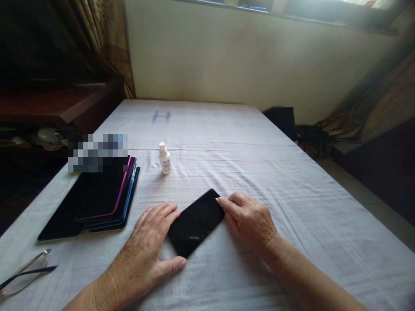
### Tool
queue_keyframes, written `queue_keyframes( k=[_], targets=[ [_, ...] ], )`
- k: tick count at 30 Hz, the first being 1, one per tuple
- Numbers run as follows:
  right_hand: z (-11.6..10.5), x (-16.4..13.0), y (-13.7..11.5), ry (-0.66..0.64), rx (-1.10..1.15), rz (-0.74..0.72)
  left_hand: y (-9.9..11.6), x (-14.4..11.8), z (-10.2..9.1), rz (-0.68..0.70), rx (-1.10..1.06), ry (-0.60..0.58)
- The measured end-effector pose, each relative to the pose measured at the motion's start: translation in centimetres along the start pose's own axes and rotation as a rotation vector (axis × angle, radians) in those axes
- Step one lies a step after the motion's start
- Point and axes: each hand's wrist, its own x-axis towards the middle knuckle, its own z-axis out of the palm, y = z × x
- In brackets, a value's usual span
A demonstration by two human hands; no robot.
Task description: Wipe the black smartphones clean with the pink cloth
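Note:
A black smartphone (197, 222) lies slantwise on the cloth, its dark screen facing up. My left hand (151, 242) holds its near left end, with the fingers along the upper edge and the thumb at the lower corner. At the far right end, my right hand (248, 218) grips the phone's corner. The index fingertip rests over the screen there, and the other fingers are curled in. Whether a thin film lies between those fingertips I cannot tell. Behind the phone stands a small white bottle (165, 162) with a white cap, upright.
Several smartphones (100, 194) lie in an uneven stack at left, one with a pink edge; a blurred-out patch covers their far end. Eyeglasses (26, 276) lie at the near left. A pale cloth (308, 207) covers the table. A wooden desk (61, 99) adjoins at left.

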Motion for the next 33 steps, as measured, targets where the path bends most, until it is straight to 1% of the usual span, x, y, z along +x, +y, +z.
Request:
queue_keyframes(
  k=[5,10,16,18,22,27,33],
  targets=[
    [0.1,-0.1,0.1,0.016,0.028,-0.029,0.0,0.0,-0.1,0.009,-0.006,-0.014],
    [0.1,-0.1,-0.1,0.028,0.053,-0.015,0.0,0.1,-0.3,0.01,-0.005,-0.005],
    [-0.1,-0.2,-1.1,0.004,0.124,-0.083,0.1,0.2,-0.3,0.024,0.001,-0.017],
    [-0.1,-0.1,-1.0,-0.002,0.109,-0.075,0.1,0.1,-0.3,0.017,-0.005,-0.018],
    [-0.2,-0.1,-0.4,0.025,0.06,-0.029,0.0,0.1,-0.3,0.001,-0.014,-0.018],
    [-0.1,-0.2,-0.7,0.001,0.091,-0.067,0.0,0.1,-0.2,0.003,-0.01,-0.014],
    [0.0,-0.1,-0.5,0.012,0.059,-0.024,0.0,0.2,-0.2,0.01,-0.006,-0.01]
  ],
)
